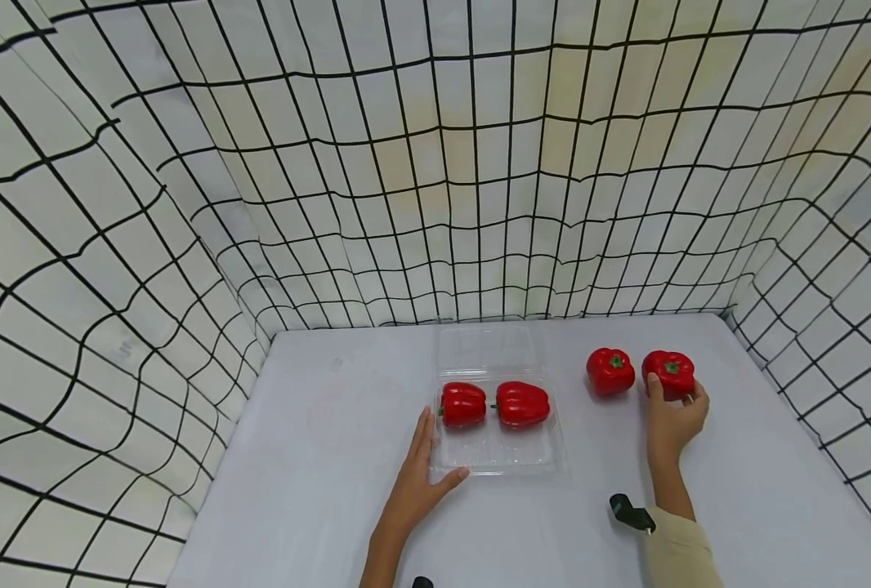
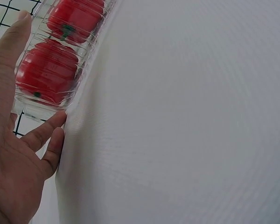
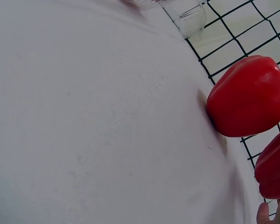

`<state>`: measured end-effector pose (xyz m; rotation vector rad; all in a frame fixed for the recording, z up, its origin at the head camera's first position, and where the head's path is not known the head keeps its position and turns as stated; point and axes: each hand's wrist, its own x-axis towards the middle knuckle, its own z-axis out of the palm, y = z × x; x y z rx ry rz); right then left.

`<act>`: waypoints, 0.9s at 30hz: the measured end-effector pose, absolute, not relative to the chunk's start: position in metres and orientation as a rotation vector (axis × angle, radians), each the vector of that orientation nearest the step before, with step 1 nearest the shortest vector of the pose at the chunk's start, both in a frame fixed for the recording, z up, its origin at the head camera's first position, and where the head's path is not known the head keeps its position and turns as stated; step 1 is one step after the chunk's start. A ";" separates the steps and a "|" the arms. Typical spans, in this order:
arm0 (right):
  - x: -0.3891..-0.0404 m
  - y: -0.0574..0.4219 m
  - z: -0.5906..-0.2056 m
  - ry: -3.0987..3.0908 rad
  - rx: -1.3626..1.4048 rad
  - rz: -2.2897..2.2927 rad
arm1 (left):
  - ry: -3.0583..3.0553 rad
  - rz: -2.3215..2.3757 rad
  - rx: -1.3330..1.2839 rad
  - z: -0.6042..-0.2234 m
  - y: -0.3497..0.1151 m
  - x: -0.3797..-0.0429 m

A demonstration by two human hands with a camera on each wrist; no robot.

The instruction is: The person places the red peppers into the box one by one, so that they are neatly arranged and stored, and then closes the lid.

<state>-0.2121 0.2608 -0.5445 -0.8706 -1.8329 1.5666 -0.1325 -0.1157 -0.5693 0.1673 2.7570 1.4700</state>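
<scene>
Two red bell peppers lie on their sides in a clear plastic clamshell container (image 1: 494, 462), one bell pepper (image 1: 462, 405) at left and another bell pepper (image 1: 522, 404) at right. Along the container's left and near edges rests my left hand (image 1: 415, 483), fingers straight and thumb spread. The left wrist view shows this hand (image 2: 18, 140) against the container's side. On the table's right part, my right hand (image 1: 674, 420) grips a red bell pepper (image 1: 671, 369) between thumb and fingers. Just left of it a further bell pepper (image 1: 610, 372) stands stem up.
The container's clear lid (image 1: 489, 347) lies open toward the back of the white table (image 1: 332, 425). A black wire grid (image 1: 443, 196) over white sheeting encloses the table at the back and both sides.
</scene>
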 end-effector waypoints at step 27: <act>-0.195 0.255 -0.529 -1.625 -0.577 1.734 | 2.786 1.477 0.209 -0.570 -0.117 -0.132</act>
